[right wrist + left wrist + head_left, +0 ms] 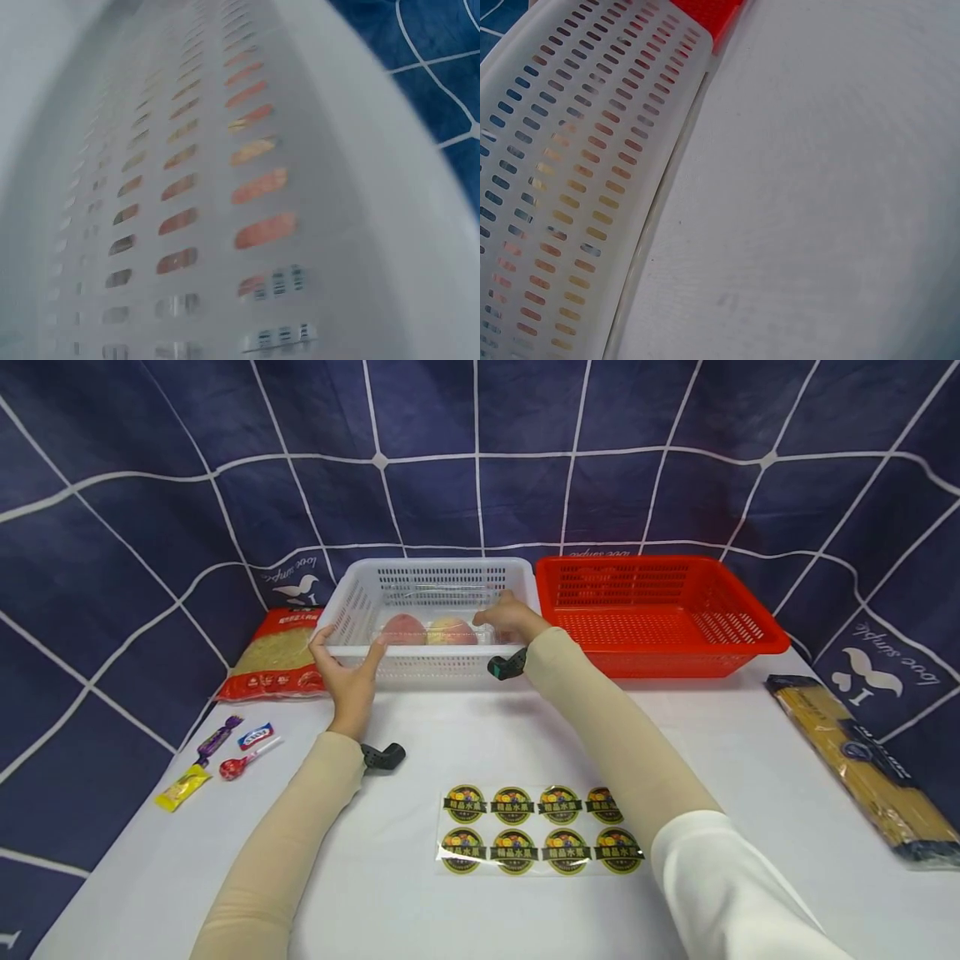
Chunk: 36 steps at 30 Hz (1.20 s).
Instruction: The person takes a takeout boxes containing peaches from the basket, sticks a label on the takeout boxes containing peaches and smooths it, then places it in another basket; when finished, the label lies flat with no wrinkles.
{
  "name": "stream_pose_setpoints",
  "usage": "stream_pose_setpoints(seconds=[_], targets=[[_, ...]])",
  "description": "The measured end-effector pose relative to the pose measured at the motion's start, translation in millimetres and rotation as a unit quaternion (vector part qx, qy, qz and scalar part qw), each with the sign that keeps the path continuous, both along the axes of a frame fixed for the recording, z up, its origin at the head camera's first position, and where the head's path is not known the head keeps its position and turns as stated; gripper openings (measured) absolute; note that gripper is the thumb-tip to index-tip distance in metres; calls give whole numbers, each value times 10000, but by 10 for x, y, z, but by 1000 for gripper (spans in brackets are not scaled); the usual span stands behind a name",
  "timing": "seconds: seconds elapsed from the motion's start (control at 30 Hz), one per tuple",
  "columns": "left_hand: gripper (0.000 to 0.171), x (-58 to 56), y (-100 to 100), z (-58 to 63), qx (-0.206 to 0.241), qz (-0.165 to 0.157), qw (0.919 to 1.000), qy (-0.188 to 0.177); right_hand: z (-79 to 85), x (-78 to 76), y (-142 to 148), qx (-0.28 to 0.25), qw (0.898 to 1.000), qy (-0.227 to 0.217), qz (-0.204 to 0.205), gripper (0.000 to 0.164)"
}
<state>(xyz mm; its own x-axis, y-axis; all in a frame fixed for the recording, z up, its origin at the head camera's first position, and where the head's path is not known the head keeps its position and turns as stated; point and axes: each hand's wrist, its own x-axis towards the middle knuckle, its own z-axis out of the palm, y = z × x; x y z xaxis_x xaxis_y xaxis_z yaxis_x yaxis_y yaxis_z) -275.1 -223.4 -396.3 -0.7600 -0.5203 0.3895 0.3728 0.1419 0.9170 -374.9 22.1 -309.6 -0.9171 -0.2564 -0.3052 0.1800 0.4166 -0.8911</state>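
A white slotted basket (442,662) stands at the back of the table. Inside it lies a clear plastic box (420,633), with a pink peach (402,628) and a yellow-pink peach (452,631) showing. My left hand (348,681) is at the basket's front left corner, fingers and thumb spread by the rim. Over the right side of the basket reaches my right hand (512,615), fingers bent beside the clear box; whether they grip it is hidden. Both wrist views show the basket's slotted wall (592,165), with peach colour behind the slots, and neither hand.
A red basket (660,662) stands against the white one's right side. At left lie a red-edged food bag (273,656), a lollipop (234,767) and several wrapped sweets (183,787). A round-label sticker sheet (536,831) lies in front; a pasta pack (862,768) lies far right.
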Motion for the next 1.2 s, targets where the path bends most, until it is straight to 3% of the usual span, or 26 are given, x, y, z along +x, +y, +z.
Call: stream_pose_setpoints(seconds=[0.17, 0.33, 0.43, 0.67, 0.77, 1.03, 1.13, 1.2], targets=[[81, -9, 9, 22, -40, 28, 10000, -43, 2, 32, 1, -209, 9998, -33, 27, 84], [79, 124, 110, 188, 115, -47, 9999, -38, -27, 16, 9, -621, 9981, -20, -40, 60], [74, 184, 151, 251, 173, -80, 9997, -143, -42, 5, 12, -874, 9961, 24, -79, 53], [74, 193, 174, 261, 141, -91, 9994, -290, -13, 36, 11, -815, 9961, 130, -322, 43], [77, 193, 169, 267, 117, -130, 9995, -278, 21, 54, 12, -711, 9969, 63, -341, 51], [77, 168, 133, 228, 85, -77, 9993, -346, 51, 38, 14, -918, 9949, -266, -323, 95], [81, 103, 74, 144, 5, 4, 9993, -374, 54, 30, 9, -974, 9948, -86, -289, 110], [82, 51, 29, 77, -40, 55, 9992, -386, 69, 31, 2, -949, 9952, 161, -195, 113]])
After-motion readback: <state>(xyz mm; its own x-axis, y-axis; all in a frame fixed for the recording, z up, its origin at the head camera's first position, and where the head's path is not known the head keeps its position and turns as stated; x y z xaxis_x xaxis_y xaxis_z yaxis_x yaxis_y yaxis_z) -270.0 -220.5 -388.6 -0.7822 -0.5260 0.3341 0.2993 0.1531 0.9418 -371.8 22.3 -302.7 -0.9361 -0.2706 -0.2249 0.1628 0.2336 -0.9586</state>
